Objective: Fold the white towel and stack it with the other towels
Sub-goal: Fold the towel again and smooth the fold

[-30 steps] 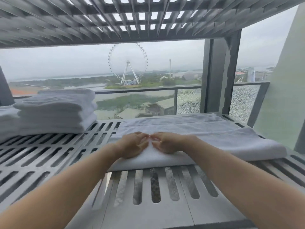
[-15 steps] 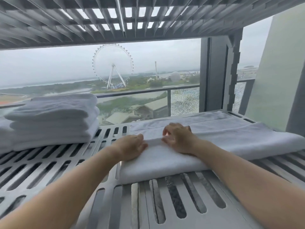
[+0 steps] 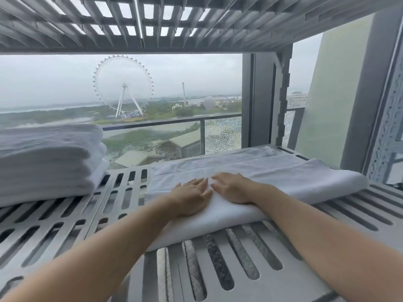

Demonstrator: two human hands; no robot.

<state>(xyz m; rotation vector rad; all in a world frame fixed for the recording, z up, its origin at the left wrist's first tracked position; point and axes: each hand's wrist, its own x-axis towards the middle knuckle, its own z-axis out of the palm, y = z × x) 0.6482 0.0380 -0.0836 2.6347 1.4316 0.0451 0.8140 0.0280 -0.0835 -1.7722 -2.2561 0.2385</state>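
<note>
Head view looks along a grey slatted shelf (image 3: 65, 225) that fills the lower half of the frame from eight o'clock round to four o'clock, with its long slots running away from the camera. An upper slatted deck (image 3: 152, 22) of the same grey roofs the scene at twelve o'clock, and pale daylight shows through its gaps.

The white towel (image 3: 283, 177) lies on the shelf from the centre out to three o'clock. It is folded into a long thick band, with a rounded fold along the near edge and the far edge reaching the back of the shelf. At nine o'clock a stack of folded white towels (image 3: 43, 162) sits on the same shelf and runs off the left edge of the frame. It is well apart from the white towel, with bare slots between them.

A broad grey post (image 3: 261, 101) rises from behind the towel at one o'clock. A glass-panelled railing (image 3: 174, 124) crosses the open back at mid-height, and beyond it, at eleven o'clock, a Ferris wheel (image 3: 123, 88) stands against a hazy sky.

At the centre both bare forearms reach in from the bottom corners. The left hand (image 3: 192, 198) and the right hand (image 3: 232, 188) lie palm down on top of the white towel near its left end. They are side by side, fingers straight and pointing toward twelve o'clock, and they press the cloth flat with nothing grasped in either. Whether the two hands touch each other I cannot tell
</note>
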